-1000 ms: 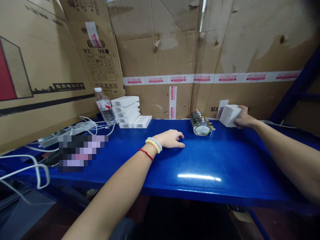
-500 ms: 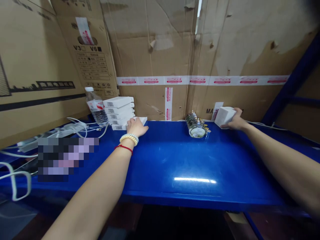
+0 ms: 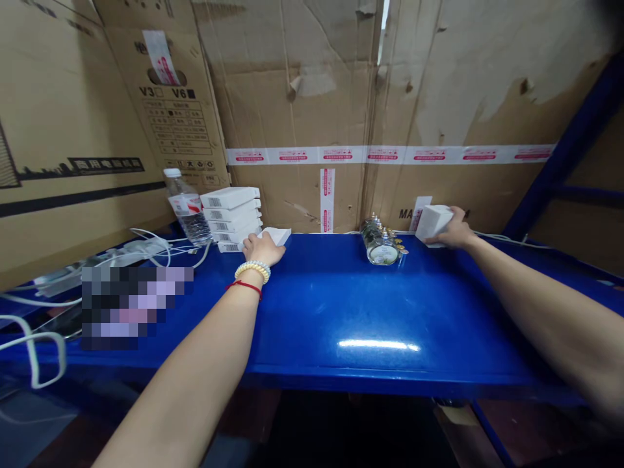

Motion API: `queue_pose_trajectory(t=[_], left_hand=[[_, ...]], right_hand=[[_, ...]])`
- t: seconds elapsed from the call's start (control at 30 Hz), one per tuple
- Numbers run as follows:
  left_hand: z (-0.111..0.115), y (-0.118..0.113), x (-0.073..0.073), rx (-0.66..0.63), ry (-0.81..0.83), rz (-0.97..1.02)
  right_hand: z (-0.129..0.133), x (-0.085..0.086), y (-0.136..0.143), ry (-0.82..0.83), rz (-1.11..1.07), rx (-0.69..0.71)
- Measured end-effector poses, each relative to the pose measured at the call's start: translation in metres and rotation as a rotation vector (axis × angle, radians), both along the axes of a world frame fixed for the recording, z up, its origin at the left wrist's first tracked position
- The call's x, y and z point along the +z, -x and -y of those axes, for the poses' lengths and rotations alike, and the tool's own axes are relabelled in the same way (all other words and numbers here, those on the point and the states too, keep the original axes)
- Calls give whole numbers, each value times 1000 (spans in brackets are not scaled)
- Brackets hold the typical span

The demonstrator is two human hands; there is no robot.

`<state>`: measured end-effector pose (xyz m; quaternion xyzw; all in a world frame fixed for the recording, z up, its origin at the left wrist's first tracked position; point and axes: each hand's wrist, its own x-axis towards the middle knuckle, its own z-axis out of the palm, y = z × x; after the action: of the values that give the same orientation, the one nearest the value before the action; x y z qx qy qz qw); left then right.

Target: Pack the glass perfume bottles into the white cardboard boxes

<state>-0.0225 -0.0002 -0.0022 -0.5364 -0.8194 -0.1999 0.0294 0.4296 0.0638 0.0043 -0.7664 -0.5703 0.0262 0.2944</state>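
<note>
My left hand [image 3: 264, 249], with a beaded bracelet and a red string at the wrist, is closed over a flat white box [image 3: 279, 235]. This box lies just right of a stack of several white boxes [image 3: 231, 214] with barcode labels. On the far right my right hand [image 3: 457, 229] grips a white box [image 3: 433, 221] from its right side, near the cardboard wall. Whether it is one box or several together, I cannot tell. Left of it, a row of small glass bottles [image 3: 382, 252] with metal tops stands on the blue table [image 3: 312, 312].
Behind the stack is a clear water bottle [image 3: 185, 207]. White cables [image 3: 46, 341] and a power strip [image 3: 139, 249] run along the left, beside a pixelated patch [image 3: 139, 309]. Cardboard panels [image 3: 292, 104] close off the back and left; a blue metal post [image 3: 560, 149] rises at right.
The flat box under my left hand has turned slightly, and more of it shows to the right of my fingers. My right hand keeps its hold; the view has shifted a little.
</note>
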Motion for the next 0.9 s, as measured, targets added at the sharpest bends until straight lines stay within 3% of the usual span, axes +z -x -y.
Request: queue_pose_trajectory(t=[0.17,0.27,0.43,0.57,0.73,0.9], left_hand=[[0,4,-1,-10,-4,40],[0,6,0,-16,-3,49],[1,6,0,1,-14,57],[1,7,1,28,-52,105],[-1,12,1,41,-53,138],[-4,14,4,4,-36,132]], right_hand=[[14,14,11,109,-18,-45],[22,19,17,75,36,-100],[44,30,38,-192,203,-45],[61,38,74,-463,142,-17],[62,23,113,-630,4,98],[52,-4,117,-670,-101,209]])
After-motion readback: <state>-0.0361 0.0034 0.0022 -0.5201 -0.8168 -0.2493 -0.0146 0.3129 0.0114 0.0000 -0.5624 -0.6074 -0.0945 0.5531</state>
